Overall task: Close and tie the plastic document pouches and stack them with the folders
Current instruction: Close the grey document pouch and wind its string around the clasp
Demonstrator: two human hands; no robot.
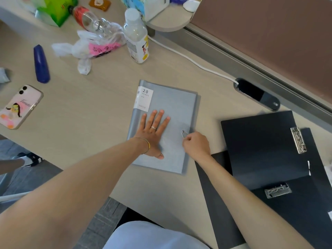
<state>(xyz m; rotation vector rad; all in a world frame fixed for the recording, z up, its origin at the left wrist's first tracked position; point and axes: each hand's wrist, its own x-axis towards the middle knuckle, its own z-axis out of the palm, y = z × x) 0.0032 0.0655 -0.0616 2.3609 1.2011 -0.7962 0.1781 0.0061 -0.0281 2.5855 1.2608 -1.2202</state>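
Observation:
A translucent grey-blue plastic document pouch (177,105) lies flat in the middle of the desk, on top of a grey folder with a white "20 pockets" label (145,98). My left hand (154,130) presses flat on the pouch with fingers spread. My right hand (195,145) pinches the thin closure string beside the small round button (182,131) near the pouch's right edge. To the right lie overlapping black clipboard folders (260,146) with metal clips.
A phone (19,106) in a pink case, a dark blue case (41,64), a crumpled plastic bag (93,45) and a water bottle (136,36) stand at the back left. A white cable (194,62) runs to a desk socket (256,94). The desk's front edge (161,209) is near.

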